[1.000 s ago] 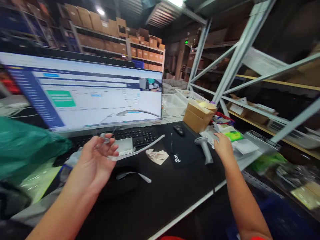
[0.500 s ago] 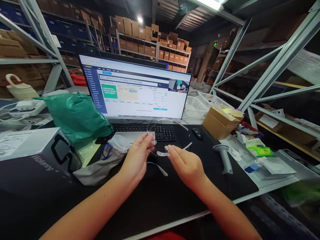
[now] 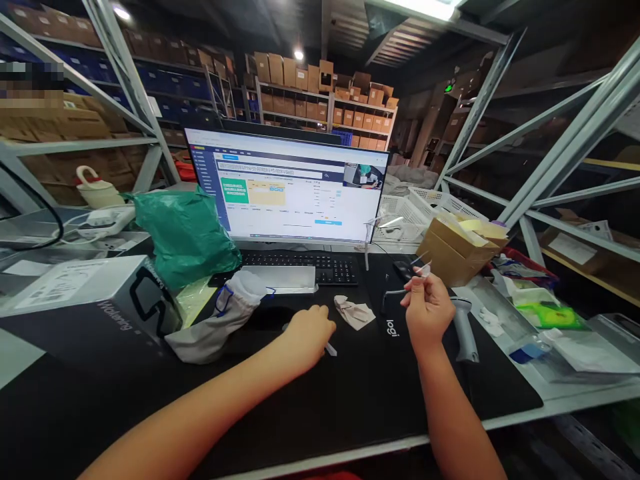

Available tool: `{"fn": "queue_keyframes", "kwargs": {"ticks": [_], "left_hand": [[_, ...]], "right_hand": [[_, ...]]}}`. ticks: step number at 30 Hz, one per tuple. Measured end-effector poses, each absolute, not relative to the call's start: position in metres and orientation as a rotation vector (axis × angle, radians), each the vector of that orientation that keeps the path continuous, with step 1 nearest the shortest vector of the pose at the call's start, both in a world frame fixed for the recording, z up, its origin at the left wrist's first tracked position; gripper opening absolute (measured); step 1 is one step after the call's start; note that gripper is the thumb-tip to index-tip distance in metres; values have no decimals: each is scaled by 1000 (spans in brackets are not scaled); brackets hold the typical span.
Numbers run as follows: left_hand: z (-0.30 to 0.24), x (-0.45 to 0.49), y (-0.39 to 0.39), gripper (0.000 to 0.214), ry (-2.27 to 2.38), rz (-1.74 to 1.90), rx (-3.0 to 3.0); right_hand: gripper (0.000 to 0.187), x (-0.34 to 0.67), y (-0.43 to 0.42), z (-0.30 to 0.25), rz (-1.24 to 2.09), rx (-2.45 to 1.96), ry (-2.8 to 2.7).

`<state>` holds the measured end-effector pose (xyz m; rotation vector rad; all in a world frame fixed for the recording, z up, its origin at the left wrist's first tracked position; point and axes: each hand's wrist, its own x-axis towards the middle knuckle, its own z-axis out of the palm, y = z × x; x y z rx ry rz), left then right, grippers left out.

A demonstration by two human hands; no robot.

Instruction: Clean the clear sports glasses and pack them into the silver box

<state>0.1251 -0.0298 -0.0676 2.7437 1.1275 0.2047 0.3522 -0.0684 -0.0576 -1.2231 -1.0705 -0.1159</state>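
My right hand (image 3: 426, 308) is raised above the black desk mat (image 3: 320, 400), its fingers pinched on a pair of clear-framed glasses (image 3: 387, 223) whose thin arms reach up towards the monitor (image 3: 287, 183). My left hand (image 3: 307, 331) lies knuckles-up on the mat with its fingers curled over a white strip (image 3: 331, 349); only the strip's end pokes out. A crumpled beige cloth (image 3: 355, 312) lies between the two hands. Left of my left hand sits a grey drawstring pouch (image 3: 215, 323).
A keyboard (image 3: 310, 267) and a mouse (image 3: 401, 269) sit in front of the monitor. A barcode scanner (image 3: 465, 330), a cardboard box (image 3: 450, 250) and packets lie right. A green bag (image 3: 185, 233) and a grey carton (image 3: 85, 300) stand left. Metal shelving surrounds the desk.
Both hands held the glasses in front of me half a second ago. Now my right hand alone has them, carried to the right, and my left hand has dropped onto the mat.
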Motion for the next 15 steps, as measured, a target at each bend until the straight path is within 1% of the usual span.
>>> {"fn": "queue_keyframes", "kwargs": {"ticks": [2, 4, 6, 7, 9, 11, 13, 15], "left_hand": [[-80, 144, -34, 11, 1210, 131, 2774], [-85, 157, -36, 4, 1272, 107, 2786], [-80, 158, -37, 9, 1323, 129, 2783], [-74, 154, -38, 15, 1350, 158, 2779], [-60, 138, -40, 28, 1406, 232, 2773], [-50, 112, -47, 37, 1379, 347, 2804], [-50, 83, -58, 35, 1192, 537, 2882], [-63, 53, -71, 31, 989, 732, 2914]], "right_hand": [[34, 357, -70, -59, 29, -1192, -1005], [36, 359, -71, -59, 99, -1175, -984], [36, 359, -72, -58, 121, -1157, -967], [36, 359, -72, -58, 129, -1148, -952], [35, 357, -73, -57, 159, -1125, -918], [33, 356, -73, -58, 213, -1093, -898], [31, 355, -74, -59, 264, -1067, -904], [29, 353, -74, -61, 312, -1058, -917]]}}
